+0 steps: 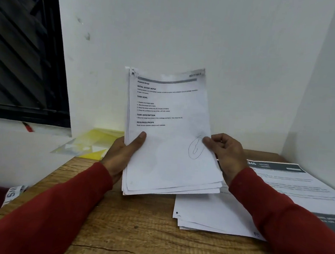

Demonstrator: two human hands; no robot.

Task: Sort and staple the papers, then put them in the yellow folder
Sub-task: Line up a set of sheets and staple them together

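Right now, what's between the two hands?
In the head view, a stack of papers, gripped by the left hand and right hand.

The person wore a long-sleeved top in dark red. The left sleeve [43, 213] and the right sleeve [287, 220] both reached down to the wrists, where the cloth ended in a plain edge without a button or a visible cuff band. The fabric looked smooth and matte, with only soft folds along the forearms. The left hand [121, 155] and the right hand [228, 157] were bare; no ring, watch or glove was visible.
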